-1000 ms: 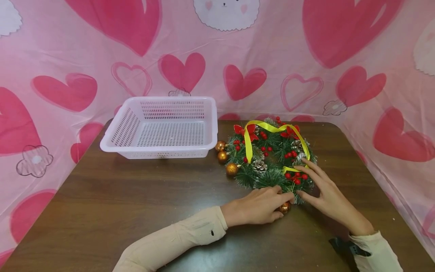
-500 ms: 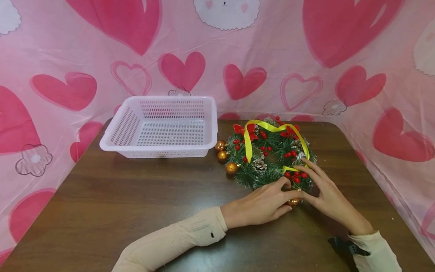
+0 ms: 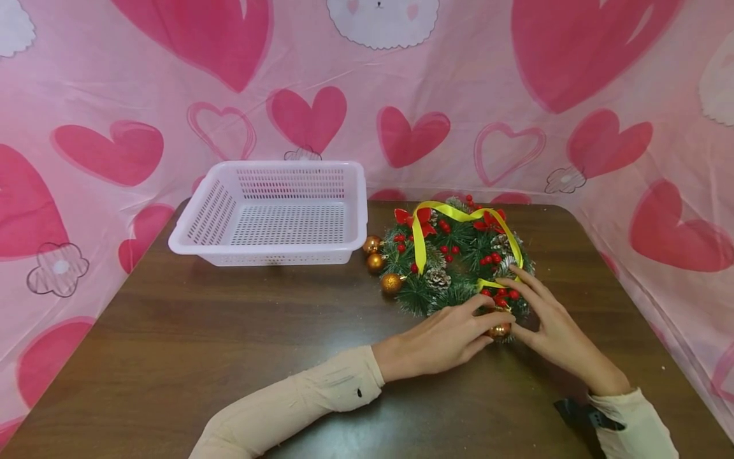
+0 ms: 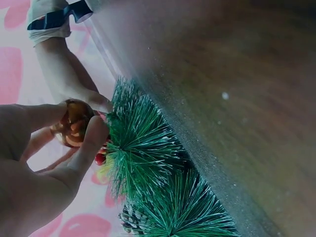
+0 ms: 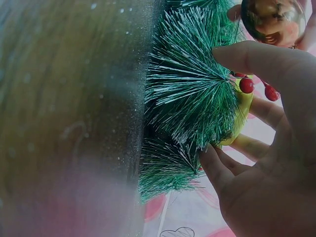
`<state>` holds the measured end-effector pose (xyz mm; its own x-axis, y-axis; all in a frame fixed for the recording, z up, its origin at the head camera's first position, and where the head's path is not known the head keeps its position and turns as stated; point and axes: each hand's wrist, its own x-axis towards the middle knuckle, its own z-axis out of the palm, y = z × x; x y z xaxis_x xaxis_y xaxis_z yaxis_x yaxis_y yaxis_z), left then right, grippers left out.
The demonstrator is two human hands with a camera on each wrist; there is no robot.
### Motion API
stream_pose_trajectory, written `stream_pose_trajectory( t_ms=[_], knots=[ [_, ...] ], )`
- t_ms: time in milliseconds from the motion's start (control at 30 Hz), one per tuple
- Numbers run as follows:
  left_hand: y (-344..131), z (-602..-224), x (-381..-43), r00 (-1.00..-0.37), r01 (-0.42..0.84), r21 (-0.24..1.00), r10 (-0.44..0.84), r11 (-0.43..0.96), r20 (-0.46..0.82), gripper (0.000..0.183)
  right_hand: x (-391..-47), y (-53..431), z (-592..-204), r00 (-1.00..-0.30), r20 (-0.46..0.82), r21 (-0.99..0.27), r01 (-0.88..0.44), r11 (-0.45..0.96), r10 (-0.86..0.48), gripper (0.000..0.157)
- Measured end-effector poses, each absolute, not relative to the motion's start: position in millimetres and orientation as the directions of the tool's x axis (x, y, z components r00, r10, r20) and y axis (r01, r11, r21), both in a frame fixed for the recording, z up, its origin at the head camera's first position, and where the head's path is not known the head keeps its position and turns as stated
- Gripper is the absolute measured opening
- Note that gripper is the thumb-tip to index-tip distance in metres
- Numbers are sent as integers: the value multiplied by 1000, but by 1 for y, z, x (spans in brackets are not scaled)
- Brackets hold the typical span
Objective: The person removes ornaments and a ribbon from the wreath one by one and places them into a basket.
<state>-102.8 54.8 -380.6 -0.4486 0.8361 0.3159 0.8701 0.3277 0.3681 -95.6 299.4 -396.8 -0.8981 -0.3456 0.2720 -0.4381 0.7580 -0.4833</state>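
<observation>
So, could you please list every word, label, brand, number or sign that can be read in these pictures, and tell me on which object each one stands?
There are none: no readable text in any view.
Pink cloth: only drawings, such as hearts and flowers.
White basket, wreath, yellow ribbon, gold bauble: no lettering visible.
Black wrist band: no lettering can be made out.

Left forearm (image 3: 298,398) sleeved, slants in from near left of wreath (image 3: 415,298). Left hand (image 3: 441,341) at wreath's near edge, back up, thumb and fingers curled in a pinch. Right forearm (image 3: 633,427) sleeved, in from wreath's near right. Right hand (image 3: 556,331) on wreath's right side, fingers spread, slightly bent, thumb just beside left fingertips.
</observation>
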Motion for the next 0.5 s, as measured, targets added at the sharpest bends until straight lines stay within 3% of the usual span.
stream_pose_trajectory(
  t_ms=[233, 500],
  knots=[
    [56, -378, -103, -380, 901, 324, 882, 287, 277, 47, -95, 300, -395, -882, 291, -481, -470, 740, -372, 83],
    [57, -380, -106, -405, 897, 328, 851, 298, 335, 45, -95, 301, -397, -897, 273, -478, -441, 760, -348, 81]
  ],
)
